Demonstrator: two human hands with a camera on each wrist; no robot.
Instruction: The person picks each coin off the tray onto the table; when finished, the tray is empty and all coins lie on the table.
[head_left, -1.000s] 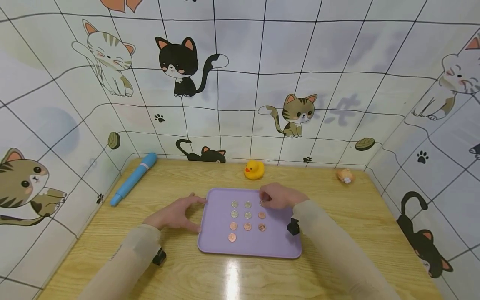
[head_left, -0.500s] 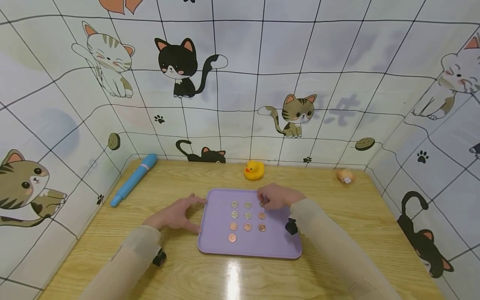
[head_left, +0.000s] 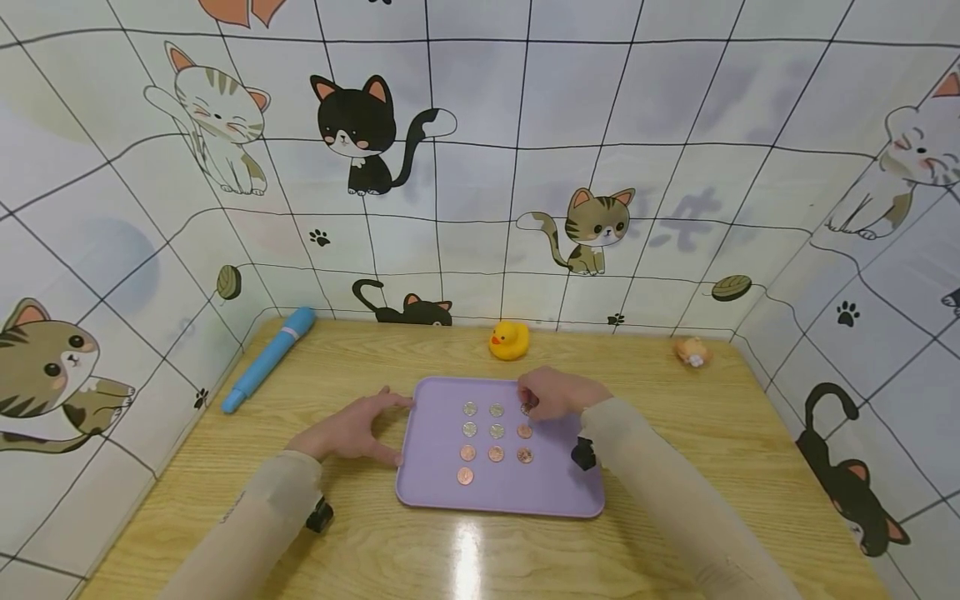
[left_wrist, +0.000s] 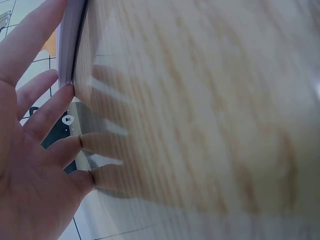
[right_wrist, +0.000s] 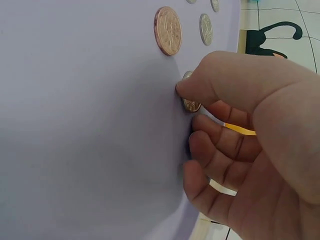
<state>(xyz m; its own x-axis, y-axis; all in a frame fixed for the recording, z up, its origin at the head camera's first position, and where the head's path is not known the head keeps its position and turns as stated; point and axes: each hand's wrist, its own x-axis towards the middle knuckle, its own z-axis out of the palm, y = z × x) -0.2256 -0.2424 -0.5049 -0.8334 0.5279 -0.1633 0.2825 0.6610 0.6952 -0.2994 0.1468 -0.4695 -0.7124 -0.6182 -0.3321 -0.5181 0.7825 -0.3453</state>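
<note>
A lilac tray lies on the table with several silver and copper coins in rows. My right hand is over its far right part. In the right wrist view the thumb and curled fingers pinch a copper-toned coin down at the tray's surface; the thumb covers part of it. Near it lie another copper coin and a silver coin. My left hand is spread at the tray's left edge, thumb and fingertips touching the rim. In the left wrist view its fingers are extended.
A yellow rubber duck stands behind the tray. A blue marker-like stick lies at the back left, and a small orange-tan figure sits at the back right. Cat-patterned walls enclose the table at the back and sides.
My right hand shifts only slightly over the coin at the top of the right column. The left hand, the tray and the other coins stay where they were.
</note>
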